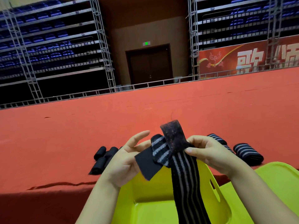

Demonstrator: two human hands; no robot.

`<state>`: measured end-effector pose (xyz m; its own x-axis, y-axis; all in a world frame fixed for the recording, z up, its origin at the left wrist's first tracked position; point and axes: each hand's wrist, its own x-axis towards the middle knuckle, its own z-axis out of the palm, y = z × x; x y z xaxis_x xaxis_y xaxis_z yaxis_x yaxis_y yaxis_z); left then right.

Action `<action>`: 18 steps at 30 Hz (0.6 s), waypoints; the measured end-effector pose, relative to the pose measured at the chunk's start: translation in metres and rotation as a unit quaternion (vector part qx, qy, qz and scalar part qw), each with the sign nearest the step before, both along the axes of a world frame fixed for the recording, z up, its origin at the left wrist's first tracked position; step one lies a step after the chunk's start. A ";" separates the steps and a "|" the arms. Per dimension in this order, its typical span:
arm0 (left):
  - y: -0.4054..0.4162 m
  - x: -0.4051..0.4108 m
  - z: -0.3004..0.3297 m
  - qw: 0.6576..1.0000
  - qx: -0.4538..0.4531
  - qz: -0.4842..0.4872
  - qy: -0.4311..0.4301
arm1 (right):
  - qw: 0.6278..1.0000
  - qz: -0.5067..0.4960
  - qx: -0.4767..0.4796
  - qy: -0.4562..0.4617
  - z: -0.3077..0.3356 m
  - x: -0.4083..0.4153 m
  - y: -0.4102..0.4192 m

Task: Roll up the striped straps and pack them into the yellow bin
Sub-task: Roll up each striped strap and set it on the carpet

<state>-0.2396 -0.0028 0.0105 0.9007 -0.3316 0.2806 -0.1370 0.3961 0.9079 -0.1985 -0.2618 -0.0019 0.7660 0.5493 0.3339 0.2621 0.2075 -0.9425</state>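
A red carpet [113, 126] is covering the raised floor of an indoor hall, running back to a low metal railing [145, 85]. Beyond it, tiers of folded blue seats [48, 50] are rising on grey scaffolding at both sides of a dark brown double door [149, 64], where a green exit sign [146, 43] is glowing. A red banner [242, 59] with white characters is hanging at right.

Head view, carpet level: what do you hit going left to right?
Cluster of plain black rolled straps → left hand → unrolled black strap with grey stripes → right hand → rolled black-and-grey striped straps.
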 end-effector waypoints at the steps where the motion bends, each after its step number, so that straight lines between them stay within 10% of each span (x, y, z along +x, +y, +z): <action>1: -0.002 -0.004 0.000 1.000 0.026 0.002 -0.017 | 1.000 0.001 0.002 0.007 -0.002 0.001 0.001; 10: -0.008 -0.007 0.007 0.974 0.157 0.101 -0.124 | 0.998 -0.004 0.024 0.061 -0.008 0.009 0.008; 18: -0.027 -0.003 0.010 0.945 0.041 0.311 -0.097 | 0.994 -0.072 0.076 0.029 0.002 -0.007 0.009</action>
<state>-0.2422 -0.0297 0.0203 0.8629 0.2172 0.4564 -0.4867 0.1137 0.8661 -0.2056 -0.2523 -0.0003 0.8535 0.3793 0.3573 0.2449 0.3132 -0.9176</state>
